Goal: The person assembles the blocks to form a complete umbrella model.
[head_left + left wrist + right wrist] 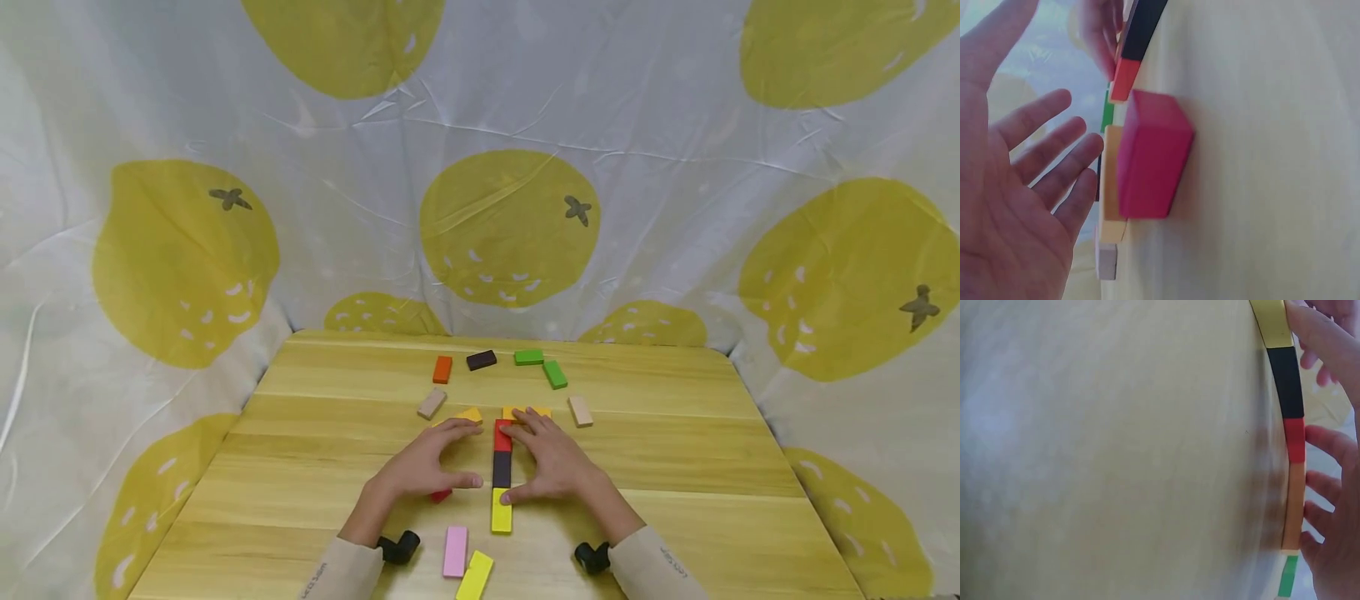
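Observation:
My right hand [558, 460] rests on a straight row of blocks, fingers spread. Its thumb touches the yellow block [502, 522] at the near end, and a fingertip meets the red block [502, 443]. Between those two lies a black block [502, 469]. An orange-yellow block [509, 412] sits crosswise at the far end, partly covered by the fingers. To the left, my left hand [418, 463] hovers with thumb and fingers apart, holding nothing. A crimson block [1154, 165] is close to its palm side, mostly hidden in the head view. Another orange-yellow block [471, 414] lies beyond its fingers.
A pink block [455, 552] and a yellow block [475, 577] lie nearest me. Farther back are an orange block [442, 369], a dark block [482, 360], two green blocks [528, 357] and two plain wood blocks [580, 411]. A lemon-patterned cloth [660, 233] surrounds the wooden table [675, 467].

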The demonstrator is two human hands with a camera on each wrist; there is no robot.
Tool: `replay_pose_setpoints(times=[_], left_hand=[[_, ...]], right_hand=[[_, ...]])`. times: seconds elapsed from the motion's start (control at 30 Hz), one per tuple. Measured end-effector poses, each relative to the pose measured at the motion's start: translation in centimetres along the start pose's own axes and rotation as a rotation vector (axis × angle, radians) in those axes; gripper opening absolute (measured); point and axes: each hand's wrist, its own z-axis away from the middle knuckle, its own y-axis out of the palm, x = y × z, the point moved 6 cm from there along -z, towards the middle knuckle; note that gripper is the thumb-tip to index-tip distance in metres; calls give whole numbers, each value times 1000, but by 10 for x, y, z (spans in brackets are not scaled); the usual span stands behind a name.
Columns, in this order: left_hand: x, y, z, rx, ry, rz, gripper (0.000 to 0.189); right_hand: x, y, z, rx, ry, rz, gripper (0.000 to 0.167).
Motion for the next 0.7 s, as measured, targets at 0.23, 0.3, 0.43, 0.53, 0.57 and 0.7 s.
replay_pose_setpoints(times=[0.23,0.3,0.43,0.53,0.57,0.7], left_hand=[[-5,7,-2,41,38,-22,80],[-5,6,-3,11,37,-53,76],[-2,-3,-4,-90,-5,-123,65],[2,-12,-5,-163,-39,-186,58],[3,-14,-5,-175,-46,-211,56],[10,-18,-6,-171,-46,-291,47]], right_hand=[[1,-1,1,-8,-5,-7,115],[1,0,1,-6,-7,-3,115],[1,0,0,-9,-12,4,116],[0,1,0,-18,-16,4,116],[0,2,0,-21,-15,5,115],[-2,3,1,-24,-14,13,115]])
